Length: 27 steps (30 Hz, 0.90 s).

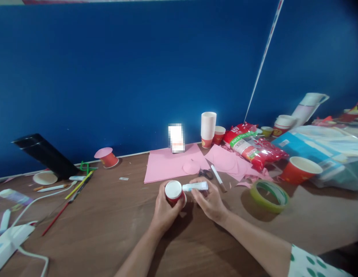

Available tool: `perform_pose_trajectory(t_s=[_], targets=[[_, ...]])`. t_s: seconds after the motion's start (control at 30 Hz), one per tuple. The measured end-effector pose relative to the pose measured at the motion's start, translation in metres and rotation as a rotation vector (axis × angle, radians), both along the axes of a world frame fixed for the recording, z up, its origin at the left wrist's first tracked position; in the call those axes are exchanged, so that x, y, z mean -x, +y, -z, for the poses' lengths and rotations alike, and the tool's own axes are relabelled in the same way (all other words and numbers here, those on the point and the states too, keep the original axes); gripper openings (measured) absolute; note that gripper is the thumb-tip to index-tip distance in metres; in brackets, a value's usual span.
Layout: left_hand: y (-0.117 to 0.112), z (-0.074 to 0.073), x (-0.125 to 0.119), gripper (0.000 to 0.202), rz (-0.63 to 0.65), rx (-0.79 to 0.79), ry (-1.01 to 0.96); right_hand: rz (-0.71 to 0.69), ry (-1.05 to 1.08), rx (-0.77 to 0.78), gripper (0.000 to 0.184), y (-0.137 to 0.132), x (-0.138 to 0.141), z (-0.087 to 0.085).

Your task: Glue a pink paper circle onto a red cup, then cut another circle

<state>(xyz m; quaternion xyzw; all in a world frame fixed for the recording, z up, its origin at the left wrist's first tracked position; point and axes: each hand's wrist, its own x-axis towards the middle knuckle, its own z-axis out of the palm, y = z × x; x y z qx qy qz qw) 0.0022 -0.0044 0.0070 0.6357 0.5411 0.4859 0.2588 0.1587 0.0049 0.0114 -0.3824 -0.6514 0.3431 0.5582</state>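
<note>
My left hand (164,211) is wrapped round a red paper cup (173,190), which is turned upside down so that its white base faces up. In my right hand (210,204) lies a white and pale blue glue stick (195,187), gripped by fingers and thumb. Its tip points left and is close to the rim of the cup's base; whether they touch I cannot tell. Just beyond my hands, a pink paper circle (191,167) rests on a stack of pink paper sheets (164,165). Black-handled scissors (206,174) and a white marker (217,175) are past my right hand.
A roll of tape (269,197), a paper cup (301,170) and a red cup bag (250,144) occupy the right side. Stacked cups (208,129) stand by the blue partition (124,77). A black bottle (46,156), a pink-topped cup (108,157) and a power strip (11,246) are leftward.
</note>
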Motion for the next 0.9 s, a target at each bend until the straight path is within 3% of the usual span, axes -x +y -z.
perform_pose_trajectory(t_s=[0.57, 0.9], targets=[[0.0014, 0.0014, -0.0015, 0.045, -0.037, -0.012, 0.008, -0.033, -0.133, -0.107, 0.015, -0.0002, 0.0003, -0.0018], [0.0022, 0.004, 0.0003, 0.046, -0.043, -0.01, 0.04, 0.034, -0.093, -0.037, 0.011, 0.0026, -0.0002, -0.0009]])
